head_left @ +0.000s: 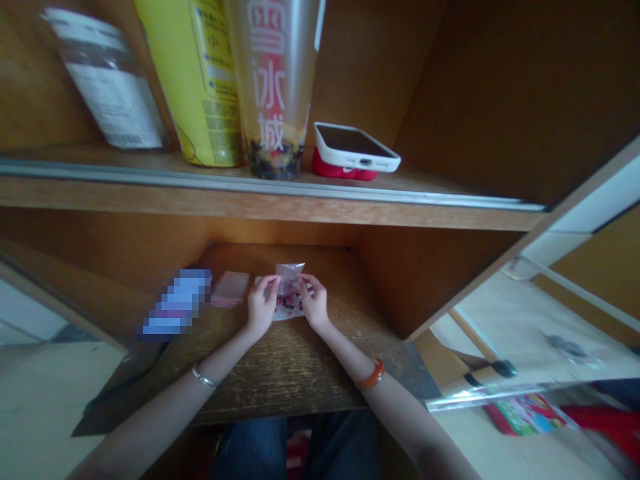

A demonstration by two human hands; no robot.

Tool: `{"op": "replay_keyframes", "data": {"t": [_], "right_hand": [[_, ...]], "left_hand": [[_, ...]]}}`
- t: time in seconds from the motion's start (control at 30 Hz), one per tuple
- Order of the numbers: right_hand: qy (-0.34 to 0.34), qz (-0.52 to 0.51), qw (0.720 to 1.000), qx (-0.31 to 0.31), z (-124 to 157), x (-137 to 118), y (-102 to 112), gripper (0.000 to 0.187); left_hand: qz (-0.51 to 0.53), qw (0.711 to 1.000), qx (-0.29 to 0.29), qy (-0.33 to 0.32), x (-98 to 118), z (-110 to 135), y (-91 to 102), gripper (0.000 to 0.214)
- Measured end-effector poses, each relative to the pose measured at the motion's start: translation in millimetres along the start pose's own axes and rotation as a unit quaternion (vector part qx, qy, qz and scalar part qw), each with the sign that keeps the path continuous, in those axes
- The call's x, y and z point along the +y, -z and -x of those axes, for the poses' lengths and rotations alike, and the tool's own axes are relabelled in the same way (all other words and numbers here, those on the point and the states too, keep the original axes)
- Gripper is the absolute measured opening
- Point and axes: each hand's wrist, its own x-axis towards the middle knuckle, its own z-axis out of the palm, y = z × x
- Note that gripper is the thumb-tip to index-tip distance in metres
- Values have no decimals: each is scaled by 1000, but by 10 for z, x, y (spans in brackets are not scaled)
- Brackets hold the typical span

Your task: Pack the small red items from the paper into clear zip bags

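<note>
Both my hands pinch the upper part of a small clear plastic bag [290,269] on the brown wooden desk. Dark and pink printed shapes show in its lower part; I cannot tell whether they belong to the bag or to something inside or under it. My left hand [262,308] grips the left edge between thumb and fingers. On the right edge, my right hand [315,305] does the same. Just left of my left hand lies a stack of pale, pink-edged sheets or small packets [232,287].
A pixelated bluish rectangular thing [175,305] stands at the left. On the shelf [280,203] above are a white-capped jar [115,100], a yellow container [205,87], a drink cup [277,87] and a white-cased phone [356,145] on a red object [344,171]. Cabinet sides flank the desk.
</note>
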Motion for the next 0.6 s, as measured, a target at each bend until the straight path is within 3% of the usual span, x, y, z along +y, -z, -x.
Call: {"op": "replay_keyframes", "data": {"t": [0.6], "right_hand": [[5, -30, 1000, 10, -5, 24, -17, 19]], "left_hand": [[22, 999, -2, 22, -36, 5, -3, 22]]}}
